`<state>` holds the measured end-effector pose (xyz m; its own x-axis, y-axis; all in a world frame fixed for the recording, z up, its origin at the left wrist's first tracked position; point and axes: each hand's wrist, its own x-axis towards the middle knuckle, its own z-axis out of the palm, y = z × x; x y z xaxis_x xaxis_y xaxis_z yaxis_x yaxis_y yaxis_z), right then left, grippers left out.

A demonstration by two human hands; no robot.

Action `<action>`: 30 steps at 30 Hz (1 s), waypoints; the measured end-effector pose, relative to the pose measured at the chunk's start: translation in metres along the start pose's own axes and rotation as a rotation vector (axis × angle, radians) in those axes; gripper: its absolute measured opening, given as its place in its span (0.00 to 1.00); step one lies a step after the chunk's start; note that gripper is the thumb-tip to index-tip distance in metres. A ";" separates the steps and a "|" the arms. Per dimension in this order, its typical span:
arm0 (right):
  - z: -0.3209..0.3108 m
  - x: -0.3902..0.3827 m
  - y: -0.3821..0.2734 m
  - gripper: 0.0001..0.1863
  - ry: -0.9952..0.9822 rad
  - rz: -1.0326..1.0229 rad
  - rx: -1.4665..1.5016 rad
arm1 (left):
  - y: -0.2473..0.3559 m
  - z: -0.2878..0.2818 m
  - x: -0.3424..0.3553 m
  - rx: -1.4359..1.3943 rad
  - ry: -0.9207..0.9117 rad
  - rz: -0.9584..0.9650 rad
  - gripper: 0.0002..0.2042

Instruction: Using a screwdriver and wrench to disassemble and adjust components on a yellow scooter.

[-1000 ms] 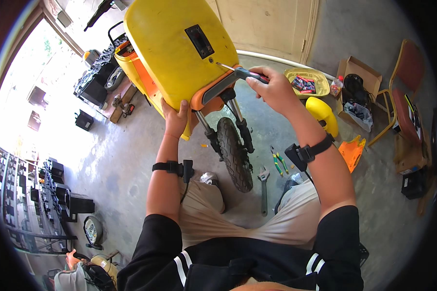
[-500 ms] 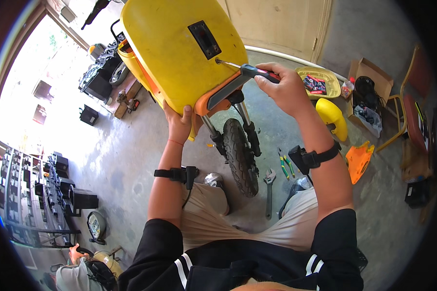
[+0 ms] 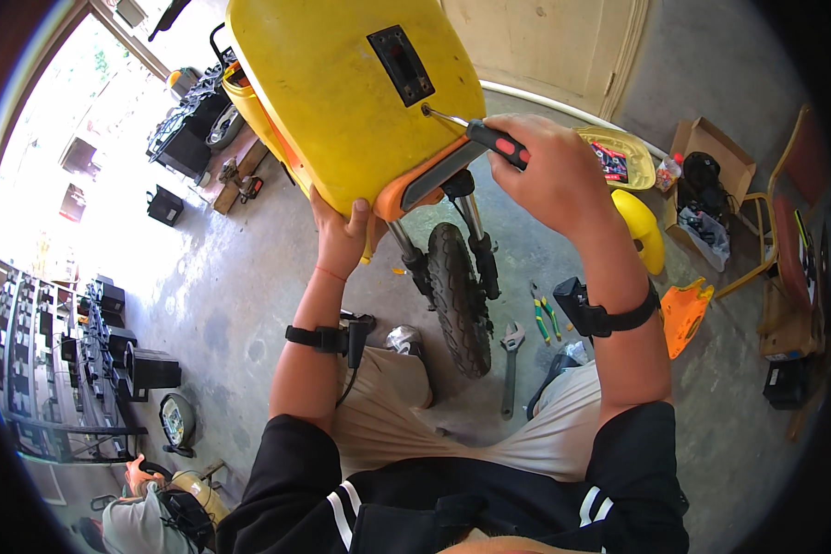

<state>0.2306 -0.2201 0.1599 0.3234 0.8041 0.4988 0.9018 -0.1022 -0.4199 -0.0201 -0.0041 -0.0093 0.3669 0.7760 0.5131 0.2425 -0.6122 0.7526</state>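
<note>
My right hand point(image 3: 554, 175) grips a black-and-red screwdriver point(image 3: 506, 146), its shaft reaching a small hole point(image 3: 426, 110) in the large yellow scooter panel point(image 3: 332, 83), below a black recessed plate point(image 3: 400, 65). My left hand point(image 3: 340, 235) grips the panel's lower left edge, thumb up beside the orange-and-black trim point(image 3: 434, 174). Below, the front fork point(image 3: 478, 254) and tyre point(image 3: 457, 309) stand between my legs.
An adjustable wrench point(image 3: 510, 369), pliers point(image 3: 545, 314), a yellow fender point(image 3: 644, 231) and orange part point(image 3: 683, 314) lie on the floor. Right: yellow tray point(image 3: 646, 162), open carton point(image 3: 734, 162), chair point(image 3: 794, 240). Left: black racks point(image 3: 55, 369), batteries point(image 3: 180, 148), drill point(image 3: 247, 185). Door point(image 3: 545, 46) behind.
The yellow panel has shifted slightly right in view. My right hand has moved right with it and turned a little, bringing the screwdriver tip onto the hole and showing more of the back of the hand.
</note>
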 end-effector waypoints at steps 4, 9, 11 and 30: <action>0.003 0.004 -0.006 0.16 -0.006 -0.007 -0.148 | 0.000 -0.001 0.000 0.066 0.001 -0.003 0.53; 0.010 0.009 0.009 0.10 0.204 -0.344 -0.339 | -0.003 0.003 -0.002 -0.021 0.021 -0.011 0.54; 0.008 0.012 0.019 0.10 0.261 -0.424 -0.387 | -0.004 0.004 -0.002 0.046 0.024 0.022 0.50; -0.003 0.016 -0.005 0.20 -0.461 0.634 0.744 | 0.002 -0.003 0.000 0.005 -0.037 -0.022 0.54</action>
<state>0.2323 -0.2084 0.1719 0.3910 0.8888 -0.2391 0.1578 -0.3206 -0.9340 -0.0226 -0.0049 -0.0065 0.3945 0.7830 0.4810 0.2552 -0.5962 0.7612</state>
